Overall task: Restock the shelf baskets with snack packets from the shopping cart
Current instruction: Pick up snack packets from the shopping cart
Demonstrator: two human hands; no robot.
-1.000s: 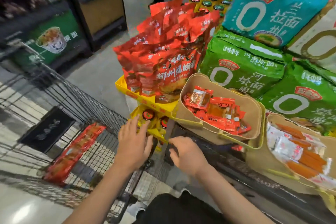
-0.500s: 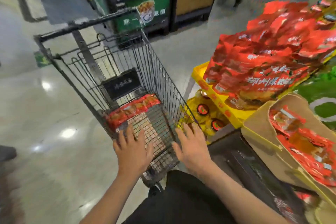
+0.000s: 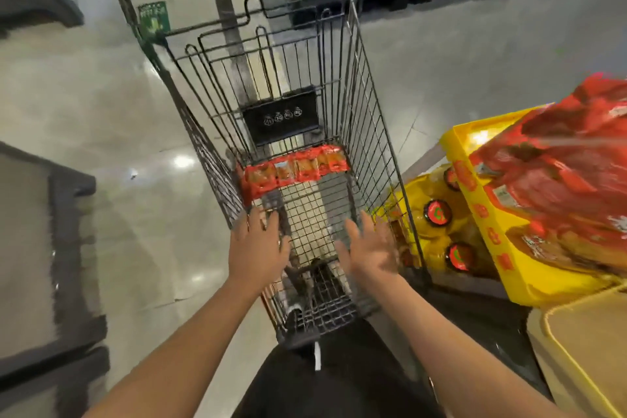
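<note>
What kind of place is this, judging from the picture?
Most likely a supermarket aisle: a wire shopping cart on a polished floor, and a yellow display tray stacked with red snack bags.

Both bare forearms reach forward, left hand [image 3: 258, 249] and right hand [image 3: 368, 249] spread-fingered, holding nothing.

No text is legible; the cart's black plate [image 3: 281, 116] shows four small icons.

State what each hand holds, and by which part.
Nothing is held: left hand and right hand hover open over the shopping cart, short of the snack packets.
</note>
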